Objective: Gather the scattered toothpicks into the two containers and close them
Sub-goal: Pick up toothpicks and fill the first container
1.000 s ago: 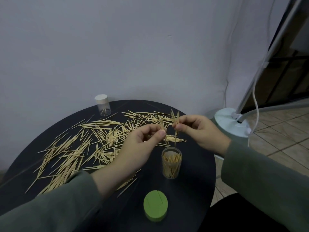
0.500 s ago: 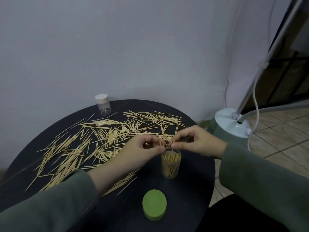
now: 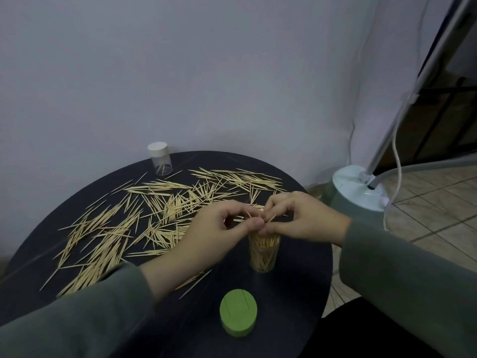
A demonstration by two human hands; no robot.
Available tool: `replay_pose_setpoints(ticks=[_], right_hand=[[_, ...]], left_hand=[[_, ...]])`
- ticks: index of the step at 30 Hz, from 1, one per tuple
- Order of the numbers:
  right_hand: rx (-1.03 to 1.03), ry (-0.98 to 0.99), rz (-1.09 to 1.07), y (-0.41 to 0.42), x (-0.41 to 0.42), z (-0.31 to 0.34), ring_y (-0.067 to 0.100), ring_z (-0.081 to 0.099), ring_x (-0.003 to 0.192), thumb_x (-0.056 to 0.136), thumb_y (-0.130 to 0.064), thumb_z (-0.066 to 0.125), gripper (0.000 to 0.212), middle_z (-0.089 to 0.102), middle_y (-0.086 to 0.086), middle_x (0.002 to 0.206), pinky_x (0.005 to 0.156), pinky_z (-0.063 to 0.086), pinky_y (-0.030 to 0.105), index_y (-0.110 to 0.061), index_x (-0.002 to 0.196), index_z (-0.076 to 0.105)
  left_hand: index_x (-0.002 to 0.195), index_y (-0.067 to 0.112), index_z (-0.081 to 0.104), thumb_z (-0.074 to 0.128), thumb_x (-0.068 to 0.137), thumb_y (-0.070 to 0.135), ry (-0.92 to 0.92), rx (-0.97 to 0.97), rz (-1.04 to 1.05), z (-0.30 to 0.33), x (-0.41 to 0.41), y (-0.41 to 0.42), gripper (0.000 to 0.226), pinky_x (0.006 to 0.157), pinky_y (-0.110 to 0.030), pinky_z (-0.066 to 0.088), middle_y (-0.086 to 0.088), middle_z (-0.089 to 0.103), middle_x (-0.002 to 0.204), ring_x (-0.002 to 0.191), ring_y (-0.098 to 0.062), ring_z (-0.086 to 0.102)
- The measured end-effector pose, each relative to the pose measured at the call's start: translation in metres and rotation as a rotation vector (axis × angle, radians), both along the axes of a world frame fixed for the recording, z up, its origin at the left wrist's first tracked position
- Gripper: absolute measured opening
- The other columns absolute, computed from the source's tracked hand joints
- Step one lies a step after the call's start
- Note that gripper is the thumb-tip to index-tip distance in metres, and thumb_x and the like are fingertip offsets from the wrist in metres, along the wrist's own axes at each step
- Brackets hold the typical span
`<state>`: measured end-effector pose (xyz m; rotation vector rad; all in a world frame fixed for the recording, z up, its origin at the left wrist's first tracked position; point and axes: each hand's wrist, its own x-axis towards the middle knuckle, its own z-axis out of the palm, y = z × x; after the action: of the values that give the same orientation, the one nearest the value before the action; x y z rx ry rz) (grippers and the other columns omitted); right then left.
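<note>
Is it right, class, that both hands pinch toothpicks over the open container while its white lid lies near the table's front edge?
Not quite: the head view shows the lid is green. Both hands, left hand and right hand, do pinch toothpicks over the open container.

Pale tan toothpicks (image 3: 160, 213) are lying on a black table (image 3: 291, 301); green lid (image 3: 238, 316) nearest; white cap (image 3: 157, 148) farthest; grey-green sleeves (image 3: 77, 321).

Both hands have come down from mid-air to the mouth of the open jar (image 3: 263, 254). The bunch of toothpicks (image 3: 260, 217) the right hand (image 3: 300, 219) held upright is now mostly sunk inside, the left hand (image 3: 222, 228) meeting it at nine o'clock.
</note>
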<state>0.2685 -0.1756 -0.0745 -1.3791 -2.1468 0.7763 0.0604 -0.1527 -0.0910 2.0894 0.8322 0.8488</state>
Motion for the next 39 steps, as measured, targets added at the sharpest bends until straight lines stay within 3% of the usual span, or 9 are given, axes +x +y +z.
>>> replay_pose_setpoints(ticks=[8, 12, 15, 18, 22, 25, 28, 35, 39], right_hand=[[-0.036, -0.019, 0.003, 0.000, 0.001, 0.006, -0.004, 0.055, 0.086, 0.067, -0.050, 0.070, 0.023, 0.060, -0.017, 0.084, 0.074, 0.045, 0.014, -0.046, 0.090, 0.067], [-0.033, 0.007, -0.041, -0.002, 0.005, 0.005, -0.005, 0.047, 0.064, 0.065, -0.040, 0.083, 0.042, 0.055, -0.011, 0.080, 0.061, 0.037, 0.013, -0.036, 0.100, 0.060], [-0.105, -0.062, -0.055, -0.003, 0.008, 0.005, -0.010, 0.047, 0.067, 0.054, -0.049, 0.084, 0.068, 0.054, -0.013, 0.090, 0.062, 0.038, 0.010, -0.037, 0.110, 0.049], [-0.185, -0.245, -0.056, -0.001, 0.008, 0.001, -0.014, 0.048, 0.073, 0.056, -0.054, 0.084, 0.081, 0.054, -0.016, 0.094, 0.063, 0.035, 0.008, -0.038, 0.125, 0.045], [-0.185, -0.312, 0.022, -0.001, 0.005, 0.000, -0.017, 0.048, 0.076, 0.068, -0.053, 0.079, 0.058, 0.059, -0.019, 0.093, 0.063, 0.035, 0.007, -0.035, 0.119, 0.060], [-0.176, -0.307, 0.044, -0.001, 0.003, 0.001, -0.017, 0.048, 0.076, 0.072, -0.052, 0.077, 0.042, 0.059, -0.022, 0.091, 0.063, 0.036, 0.006, -0.037, 0.108, 0.063], [-0.161, -0.308, 0.027, 0.000, 0.004, -0.002, -0.010, 0.051, 0.077, 0.069, -0.055, 0.077, 0.049, 0.064, -0.019, 0.096, 0.063, 0.036, 0.009, -0.033, 0.112, 0.067], [-0.154, -0.291, 0.000, 0.004, 0.007, -0.007, -0.005, 0.051, 0.065, 0.068, -0.055, 0.080, 0.038, 0.058, -0.021, 0.071, 0.059, 0.035, 0.014, -0.034, 0.097, 0.066], [-0.179, -0.274, 0.023, 0.004, 0.008, -0.007, -0.003, 0.051, 0.068, 0.067, -0.057, 0.079, 0.044, 0.060, -0.018, 0.078, 0.062, 0.037, 0.017, -0.029, 0.099, 0.069]], left_hand=[[0.090, 0.044, 0.067, 0.058, 0.081, 0.052, 0.155, 0.190, 0.053, -0.010, 0.004, 0.004, 0.015, 0.087, -0.026, 0.042, 0.021, 0.060, 0.094, 0.100, 0.001, 0.051], [0.107, 0.042, 0.065, 0.057, 0.086, 0.052, 0.170, 0.201, 0.025, -0.014, 0.004, 0.006, 0.025, 0.091, -0.030, 0.046, 0.021, 0.058, 0.103, 0.105, 0.001, 0.051], [0.124, 0.038, 0.057, 0.042, 0.090, 0.063, 0.113, 0.196, -0.006, -0.011, -0.001, 0.007, 0.045, 0.092, -0.021, 0.042, 0.025, 0.055, 0.113, 0.112, 0.005, 0.047], [0.140, 0.037, 0.043, 0.033, 0.084, 0.075, 0.254, 0.277, -0.119, -0.007, -0.013, 0.012, 0.068, 0.092, -0.014, 0.034, 0.033, 0.045, 0.124, 0.120, 0.010, 0.037], [0.143, 0.039, 0.038, 0.039, 0.086, 0.068, 0.418, 0.313, -0.143, -0.013, -0.017, 0.015, 0.064, 0.092, -0.016, 0.038, 0.035, 0.037, 0.113, 0.113, 0.015, 0.035], [0.127, 0.038, 0.059, 0.041, 0.090, 0.057, 0.307, 0.329, -0.088, -0.019, -0.010, 0.014, 0.045, 0.090, -0.019, 0.041, 0.027, 0.054, 0.119, 0.110, 0.007, 0.042], [0.115, 0.032, 0.069, 0.051, 0.094, 0.045, 0.286, 0.339, -0.067, -0.020, -0.002, 0.013, 0.030, 0.097, -0.025, 0.039, 0.023, 0.057, 0.130, 0.113, -0.002, 0.042], [0.152, 0.030, 0.025, 0.032, 0.092, 0.065, 0.453, 0.522, -0.191, -0.011, -0.007, -0.001, 0.070, 0.110, -0.031, 0.028, 0.019, 0.026, 0.155, 0.138, -0.007, 0.025], [0.144, 0.028, 0.044, 0.023, 0.094, 0.067, 0.619, 0.744, -0.234, -0.013, -0.010, 0.006, 0.067, 0.107, -0.044, 0.031, 0.010, 0.028, 0.157, 0.142, -0.021, 0.027]])
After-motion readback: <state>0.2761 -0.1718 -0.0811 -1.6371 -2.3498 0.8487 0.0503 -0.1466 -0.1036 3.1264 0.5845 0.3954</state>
